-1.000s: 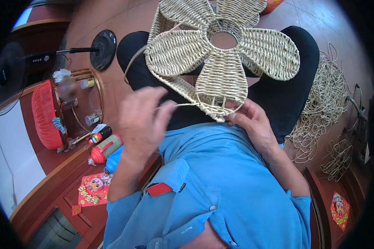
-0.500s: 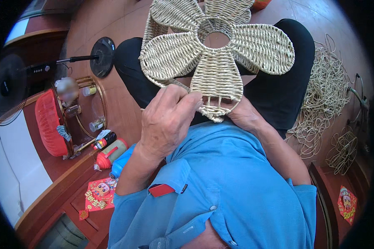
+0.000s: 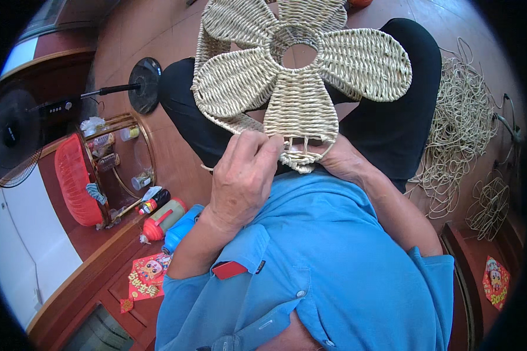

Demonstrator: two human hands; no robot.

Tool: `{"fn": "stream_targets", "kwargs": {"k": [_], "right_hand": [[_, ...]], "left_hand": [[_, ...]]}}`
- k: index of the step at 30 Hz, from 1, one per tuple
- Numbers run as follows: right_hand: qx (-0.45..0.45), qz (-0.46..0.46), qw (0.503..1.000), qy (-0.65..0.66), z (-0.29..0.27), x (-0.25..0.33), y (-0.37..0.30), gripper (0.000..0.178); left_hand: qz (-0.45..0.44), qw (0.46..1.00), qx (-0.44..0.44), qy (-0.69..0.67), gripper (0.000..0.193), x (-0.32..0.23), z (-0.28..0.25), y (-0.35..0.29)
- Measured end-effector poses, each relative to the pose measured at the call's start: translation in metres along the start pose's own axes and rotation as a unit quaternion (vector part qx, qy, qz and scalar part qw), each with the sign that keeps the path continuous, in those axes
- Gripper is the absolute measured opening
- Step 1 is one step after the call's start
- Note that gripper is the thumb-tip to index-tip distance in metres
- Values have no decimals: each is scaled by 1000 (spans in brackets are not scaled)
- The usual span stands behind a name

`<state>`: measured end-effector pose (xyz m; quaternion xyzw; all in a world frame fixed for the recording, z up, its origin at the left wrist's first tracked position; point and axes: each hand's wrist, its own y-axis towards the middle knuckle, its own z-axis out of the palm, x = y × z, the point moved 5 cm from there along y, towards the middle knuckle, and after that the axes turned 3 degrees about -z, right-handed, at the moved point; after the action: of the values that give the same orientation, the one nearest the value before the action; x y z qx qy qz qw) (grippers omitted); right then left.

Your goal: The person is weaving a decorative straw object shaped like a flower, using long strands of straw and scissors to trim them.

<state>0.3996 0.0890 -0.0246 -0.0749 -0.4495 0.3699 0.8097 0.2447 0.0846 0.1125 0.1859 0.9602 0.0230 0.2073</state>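
A pale woven straw flower piece (image 3: 301,108), with several petals around a round hole, rests across my lap. The petal nearest my body has a gap near its tip, crossed by a few bare upright strands. My left hand (image 3: 243,175) is closed at the left edge of that gap, thumb and fingertips pinched together. A thin straw cord end (image 3: 205,168) sticks out to the left from under this hand. My right hand (image 3: 342,161) grips the same petal's tip from the right and below. Its fingertips are partly hidden behind the weave.
Loose straw cord (image 3: 459,128) lies heaped on the floor at right, with a smaller coil (image 3: 489,207) nearer. On the left are a black standing fan (image 3: 14,131), a red plastic basket (image 3: 76,181), a rack (image 3: 146,140), a thermos (image 3: 164,219) and a dark bottle (image 3: 154,200).
The flower piece has shifted slightly left in view. My left hand has moved a little right and down, still pinched at the petal's gap; my right hand keeps its grip.
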Motion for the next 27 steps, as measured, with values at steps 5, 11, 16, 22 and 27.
{"fn": "stream_targets", "kwargs": {"k": [5,11,16,22,27], "right_hand": [[12,-9,1000,-25,0,4,0,50],[9,-13,999,-51,1,11,-2,50],[1,4,999,-49,-1,9,-5,53],[-2,9,1000,19,-7,2,-3,58],[-20,42,999,1,-7,1,-3,59]], "left_hand": [[-48,996,17,-73,28,6,2,0],[-30,997,61,-46,29,2,-1,4],[-5,997,65,-49,32,0,2,7],[-18,998,-16,-63,26,3,8,10],[-20,996,-55,-72,25,4,9,8]]}}
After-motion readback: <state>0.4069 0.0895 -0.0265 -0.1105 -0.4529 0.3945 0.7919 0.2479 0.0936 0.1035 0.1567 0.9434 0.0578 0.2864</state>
